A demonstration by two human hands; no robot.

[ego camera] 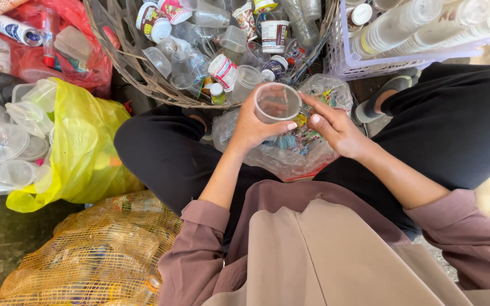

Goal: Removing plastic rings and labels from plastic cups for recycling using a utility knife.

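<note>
The clear plastic cup point(277, 102) is empty and tilted, its open mouth facing up toward the camera. It is held above a clear bag of wrappers point(290, 153), at twelve o'clock from the lap.

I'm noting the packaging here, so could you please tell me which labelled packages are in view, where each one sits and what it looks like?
Labelled tub: upright in the wicker basket, round, white with a dark band.
Small labelled bottle: tilted in the basket, white with red print.
Labelled bottle: lying on the red bag, top left, white with blue.
Wrappers: multicoloured, inside the clear bag below both hands.
</note>
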